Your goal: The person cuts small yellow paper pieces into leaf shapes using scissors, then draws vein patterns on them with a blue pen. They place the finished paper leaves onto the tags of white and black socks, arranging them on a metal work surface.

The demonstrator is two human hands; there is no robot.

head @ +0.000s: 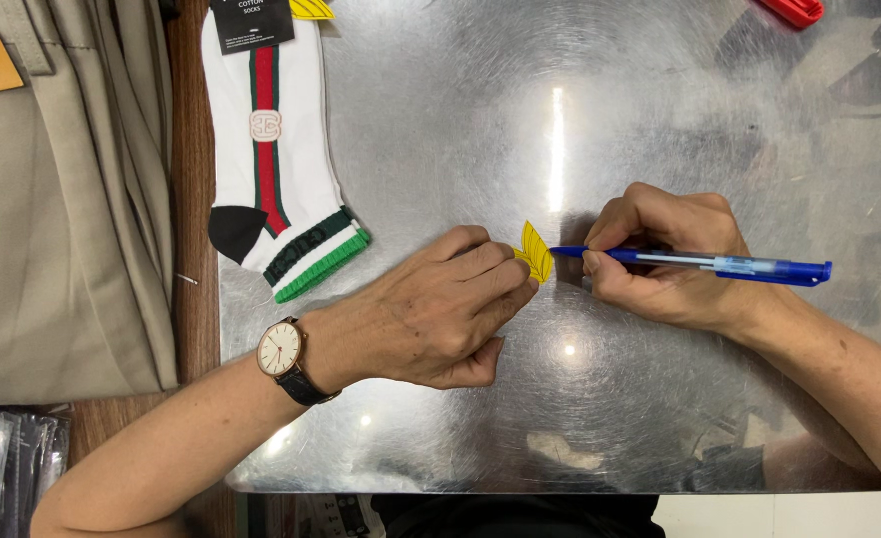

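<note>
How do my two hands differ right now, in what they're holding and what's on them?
The left hand pinches a small yellow tag against the metal table; the right hand grips a blue pen with its tip at that tag. The left wrist carries a wristwatch; the right is bare. Both rest on the table.

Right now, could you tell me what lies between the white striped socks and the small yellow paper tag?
In the head view, only the left hand over bare steel table separates socks from tag.

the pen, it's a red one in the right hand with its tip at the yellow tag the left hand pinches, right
Not quite: the pen is blue, not red. The head view shows the right hand holding it, tip at the small yellow tag pinched by the left hand.
</note>
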